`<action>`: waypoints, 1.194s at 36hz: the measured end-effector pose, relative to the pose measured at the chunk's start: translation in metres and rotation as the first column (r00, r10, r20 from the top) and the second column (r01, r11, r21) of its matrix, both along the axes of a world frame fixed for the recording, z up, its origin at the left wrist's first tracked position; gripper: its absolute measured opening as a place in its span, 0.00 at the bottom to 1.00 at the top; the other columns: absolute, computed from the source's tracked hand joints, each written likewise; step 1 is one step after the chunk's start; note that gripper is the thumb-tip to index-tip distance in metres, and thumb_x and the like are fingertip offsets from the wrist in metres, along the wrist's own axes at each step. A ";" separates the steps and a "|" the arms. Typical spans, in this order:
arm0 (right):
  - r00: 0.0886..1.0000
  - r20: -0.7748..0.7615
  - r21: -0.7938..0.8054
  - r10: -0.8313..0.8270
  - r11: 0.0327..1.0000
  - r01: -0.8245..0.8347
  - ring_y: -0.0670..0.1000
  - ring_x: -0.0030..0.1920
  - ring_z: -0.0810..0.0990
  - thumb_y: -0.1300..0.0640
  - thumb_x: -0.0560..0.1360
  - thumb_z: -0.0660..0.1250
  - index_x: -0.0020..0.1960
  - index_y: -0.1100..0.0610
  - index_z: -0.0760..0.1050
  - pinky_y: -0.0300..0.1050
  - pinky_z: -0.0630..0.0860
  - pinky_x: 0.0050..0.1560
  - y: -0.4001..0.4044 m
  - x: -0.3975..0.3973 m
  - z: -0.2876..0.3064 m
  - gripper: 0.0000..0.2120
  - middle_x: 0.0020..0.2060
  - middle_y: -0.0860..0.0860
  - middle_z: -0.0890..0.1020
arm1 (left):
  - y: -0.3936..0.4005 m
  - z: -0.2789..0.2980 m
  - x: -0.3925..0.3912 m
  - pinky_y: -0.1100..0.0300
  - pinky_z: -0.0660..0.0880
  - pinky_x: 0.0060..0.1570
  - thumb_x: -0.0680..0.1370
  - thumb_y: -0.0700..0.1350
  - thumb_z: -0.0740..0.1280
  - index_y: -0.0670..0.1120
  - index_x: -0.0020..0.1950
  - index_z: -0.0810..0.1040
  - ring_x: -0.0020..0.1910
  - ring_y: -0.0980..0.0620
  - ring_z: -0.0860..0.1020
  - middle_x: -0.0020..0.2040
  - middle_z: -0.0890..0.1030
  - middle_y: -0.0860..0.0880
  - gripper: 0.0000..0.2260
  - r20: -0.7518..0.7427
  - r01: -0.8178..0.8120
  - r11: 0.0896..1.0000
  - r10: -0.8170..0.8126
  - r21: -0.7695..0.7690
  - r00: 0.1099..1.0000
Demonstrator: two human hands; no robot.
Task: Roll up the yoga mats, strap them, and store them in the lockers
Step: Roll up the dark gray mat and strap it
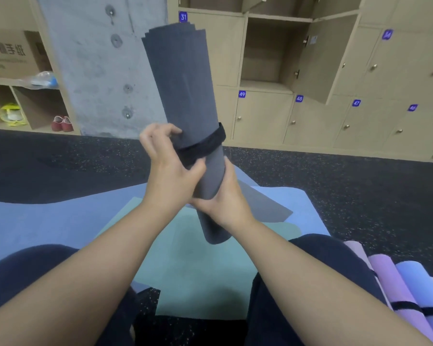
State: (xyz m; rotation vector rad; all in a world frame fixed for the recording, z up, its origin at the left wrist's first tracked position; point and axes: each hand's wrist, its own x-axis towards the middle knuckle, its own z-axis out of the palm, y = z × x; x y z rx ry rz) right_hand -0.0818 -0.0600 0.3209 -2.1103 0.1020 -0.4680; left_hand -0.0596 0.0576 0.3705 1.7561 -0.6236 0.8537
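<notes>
A rolled dark grey yoga mat is held up at a slant in front of me. A black strap circles it at about the middle. My left hand pinches the strap's left part, its fingers curled over the roll. My right hand grips the lower part of the roll from the right. Under my knees lie flat mats: a blue one, a teal one and a grey one. An open locker stands behind the roll.
Beige numbered lockers line the wall, one with its door swung open. Rolled, strapped purple and blue mats lie at my right knee. A concrete pillar and shelves with shoes and a cardboard box stand left.
</notes>
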 end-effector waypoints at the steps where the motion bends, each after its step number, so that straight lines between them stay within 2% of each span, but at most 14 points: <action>1: 1.000 0.012 -0.010 -0.014 1.000 0.014 0.48 0.67 0.71 0.42 0.59 0.79 0.73 0.40 0.50 0.55 0.75 0.60 -0.003 0.000 0.002 0.53 0.69 0.42 0.69 | -0.001 0.004 0.000 0.54 0.73 0.59 0.71 0.38 0.71 0.41 0.60 0.63 0.61 0.47 0.68 0.59 0.58 0.47 0.22 -0.008 0.029 1.000 -0.029 0.004 1.000; 4: 0.996 0.067 -0.035 -0.065 0.997 0.068 0.49 0.64 0.73 0.46 0.63 0.78 0.71 0.44 0.55 0.56 0.76 0.57 -0.014 0.001 0.017 0.44 0.64 0.42 0.72 | -0.008 0.016 -0.001 0.47 0.75 0.57 0.73 0.43 0.70 0.49 0.61 0.62 0.61 0.45 0.71 0.58 0.58 0.51 0.22 -0.021 0.106 0.994 -0.105 0.026 0.994; 8: 0.982 0.114 -0.140 -0.152 0.976 0.167 0.53 0.63 0.73 0.48 0.63 0.78 0.72 0.50 0.58 0.56 0.75 0.58 -0.039 0.001 0.035 0.44 0.63 0.48 0.72 | -0.025 0.034 -0.004 0.51 0.74 0.58 0.76 0.40 0.69 0.50 0.60 0.60 0.60 0.55 0.70 0.59 0.60 0.51 0.21 -0.113 0.153 0.988 -0.148 0.034 0.982; 10: 0.972 0.134 -0.186 -0.193 0.959 0.216 0.54 0.63 0.72 0.48 0.63 0.78 0.73 0.51 0.58 0.56 0.74 0.59 -0.055 -0.003 0.045 0.45 0.63 0.49 0.72 | -0.036 0.039 -0.007 0.52 0.74 0.57 0.77 0.41 0.68 0.49 0.65 0.60 0.60 0.58 0.68 0.61 0.60 0.52 0.22 -0.146 0.160 0.986 -0.151 0.051 0.978; 14: 0.944 0.179 -0.265 -0.275 0.911 0.316 0.54 0.61 0.73 0.46 0.62 0.77 0.72 0.50 0.58 0.56 0.74 0.58 -0.090 -0.014 0.060 0.45 0.62 0.49 0.74 | -0.065 0.039 -0.012 0.59 0.69 0.58 0.77 0.42 0.68 0.49 0.75 0.55 0.62 0.60 0.65 0.68 0.59 0.55 0.31 -0.215 0.201 0.973 -0.174 0.111 0.961; 17: 0.936 0.164 -0.310 -0.312 0.884 0.349 0.54 0.63 0.70 0.45 0.64 0.76 0.74 0.50 0.56 0.56 0.72 0.60 -0.114 -0.031 0.057 0.45 0.63 0.49 0.72 | -0.091 0.031 -0.019 0.57 0.67 0.62 0.77 0.44 0.67 0.50 0.78 0.48 0.66 0.57 0.67 0.73 0.58 0.53 0.36 -0.301 0.312 0.943 -0.265 0.120 0.916; 22: 0.906 0.110 -0.327 -0.409 0.845 0.422 0.54 0.63 0.70 0.44 0.65 0.76 0.75 0.50 0.54 0.54 0.71 0.61 -0.152 -0.070 0.030 0.47 0.63 0.51 0.70 | -0.135 0.009 -0.035 0.55 0.68 0.63 0.78 0.46 0.67 0.51 0.79 0.45 0.70 0.52 0.66 0.76 0.57 0.51 0.38 -0.437 0.401 0.893 -0.283 0.203 0.854; 28: 0.864 0.007 -0.248 -0.504 0.836 0.490 0.53 0.62 0.72 0.47 0.65 0.75 0.76 0.50 0.53 0.52 0.73 0.59 -0.187 -0.120 -0.013 0.47 0.65 0.52 0.67 | -0.177 -0.021 -0.059 0.49 0.68 0.66 0.79 0.45 0.65 0.53 0.79 0.47 0.72 0.51 0.64 0.76 0.58 0.53 0.35 -0.514 0.527 0.801 -0.337 0.284 0.789; 32: 0.823 -0.027 -0.197 -0.567 0.810 0.552 0.54 0.63 0.71 0.46 0.65 0.75 0.75 0.49 0.52 0.54 0.74 0.59 -0.208 -0.145 -0.041 0.47 0.66 0.52 0.66 | -0.202 -0.041 -0.073 0.54 0.72 0.54 0.79 0.45 0.62 0.56 0.79 0.46 0.71 0.53 0.65 0.76 0.60 0.56 0.34 -0.549 0.597 0.734 -0.368 0.323 0.750; 36: 0.778 -0.074 -0.211 -0.623 0.773 0.599 0.52 0.64 0.70 0.44 0.66 0.77 0.76 0.51 0.52 0.50 0.73 0.59 -0.229 -0.167 -0.070 0.48 0.66 0.51 0.67 | -0.224 -0.059 -0.085 0.59 0.69 0.56 0.80 0.45 0.62 0.57 0.79 0.46 0.69 0.56 0.65 0.77 0.57 0.56 0.34 -0.589 0.663 0.656 -0.392 0.360 0.707; 40: 0.723 -0.114 -0.221 -0.681 0.727 0.650 0.53 0.59 0.74 0.42 0.63 0.76 0.73 0.50 0.57 0.53 0.76 0.54 -0.251 -0.186 -0.105 0.46 0.59 0.50 0.73 | -0.237 -0.072 -0.095 0.62 0.65 0.57 0.81 0.46 0.61 0.59 0.78 0.47 0.70 0.55 0.65 0.76 0.58 0.56 0.31 -0.564 0.665 0.557 -0.374 0.498 0.736; 43: 0.679 -0.192 -0.247 -0.709 0.705 0.665 0.53 0.57 0.75 0.39 0.62 0.73 0.74 0.48 0.56 0.53 0.76 0.53 -0.262 -0.200 -0.131 0.46 0.58 0.50 0.73 | -0.241 -0.072 -0.098 0.61 0.65 0.54 0.81 0.46 0.60 0.62 0.77 0.52 0.65 0.56 0.68 0.73 0.63 0.58 0.28 -0.511 0.633 0.559 -0.383 0.535 0.770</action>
